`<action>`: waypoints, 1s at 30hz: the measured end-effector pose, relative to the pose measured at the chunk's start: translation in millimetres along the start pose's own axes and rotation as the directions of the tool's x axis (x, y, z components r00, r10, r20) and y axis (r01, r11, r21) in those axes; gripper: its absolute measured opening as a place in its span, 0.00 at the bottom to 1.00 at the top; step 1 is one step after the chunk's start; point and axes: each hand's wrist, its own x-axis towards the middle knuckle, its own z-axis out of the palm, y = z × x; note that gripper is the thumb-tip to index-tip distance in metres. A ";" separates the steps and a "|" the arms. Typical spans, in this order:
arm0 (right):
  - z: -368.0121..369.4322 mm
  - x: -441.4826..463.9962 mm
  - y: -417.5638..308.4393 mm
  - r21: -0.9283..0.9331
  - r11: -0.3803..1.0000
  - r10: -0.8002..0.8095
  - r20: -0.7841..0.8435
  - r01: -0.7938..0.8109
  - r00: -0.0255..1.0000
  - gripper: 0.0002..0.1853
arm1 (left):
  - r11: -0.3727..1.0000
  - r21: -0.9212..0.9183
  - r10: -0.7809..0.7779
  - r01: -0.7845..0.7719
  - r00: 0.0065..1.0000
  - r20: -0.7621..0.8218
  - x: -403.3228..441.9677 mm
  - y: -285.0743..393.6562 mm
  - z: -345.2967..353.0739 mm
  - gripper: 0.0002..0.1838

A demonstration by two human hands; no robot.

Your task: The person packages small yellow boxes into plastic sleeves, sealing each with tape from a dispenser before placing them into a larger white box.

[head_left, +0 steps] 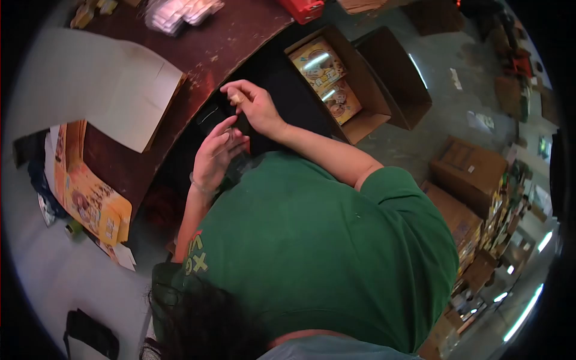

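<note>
My left hand (217, 155) is raised in front of the green shirt, below the dark table edge. Its fingers are loosely bent and apart, with nothing visible between them, and a thin bracelet circles the wrist. Just above and to the right is my right hand (257, 109), its fingers curled in and the thumb near the index finger. Whether something small sits in that pinch is too unclear to tell. A dark object (209, 115) lies near the fingertips of both hands, by the table edge.
A red-brown table (207, 36) carries large pale sheets (102, 78) and a whitish bundle (180, 13). Printed yellow cartons (96, 201) hang at its left. An open cardboard box (373, 114) holds printed yellow packs (318, 63). Closed cartons (469, 171) stand at the right.
</note>
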 end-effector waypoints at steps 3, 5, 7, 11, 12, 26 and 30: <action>5.8 -4.8 -9.3 -0.163 0.982 0.160 0.448 -0.096 0.880 0.15 | 1.000 -0.023 0.013 -0.016 0.993 -0.121 -2.8 -1.7 0.4 0.19; 10.6 -19.3 -24.7 -0.315 0.912 -0.081 0.492 0.263 0.867 0.12 | 0.994 -0.075 0.070 -0.079 0.991 -0.110 -7.2 -2.5 -0.7 0.15; 11.5 -26.6 -29.8 -0.331 0.872 -0.153 0.516 0.361 0.843 0.13 | 0.989 -0.046 0.131 -0.139 0.981 -0.145 -9.2 -7.3 -5.3 0.14; 10.6 -25.3 -30.9 -0.411 0.794 -0.195 0.526 0.447 0.828 0.14 | 0.977 -0.047 0.205 -0.209 0.976 -0.075 -4.8 -26.2 -20.8 0.15; 8.5 -21.3 -30.5 -0.422 0.785 -0.192 0.530 0.453 0.826 0.13 | 0.973 -0.059 0.219 -0.222 0.974 -0.051 -4.3 -28.3 -21.0 0.16; -21.3 -14.3 -42.3 -0.430 0.569 -0.317 0.672 0.701 0.670 0.12 | 0.926 0.175 0.330 -0.336 0.942 0.063 -4.3 -37.1 -11.8 0.44; -24.2 -12.5 -36.3 -0.444 0.616 -0.328 0.607 0.651 0.724 0.10 | 0.909 0.254 0.325 -0.331 0.943 0.065 -2.3 -31.2 -10.7 0.44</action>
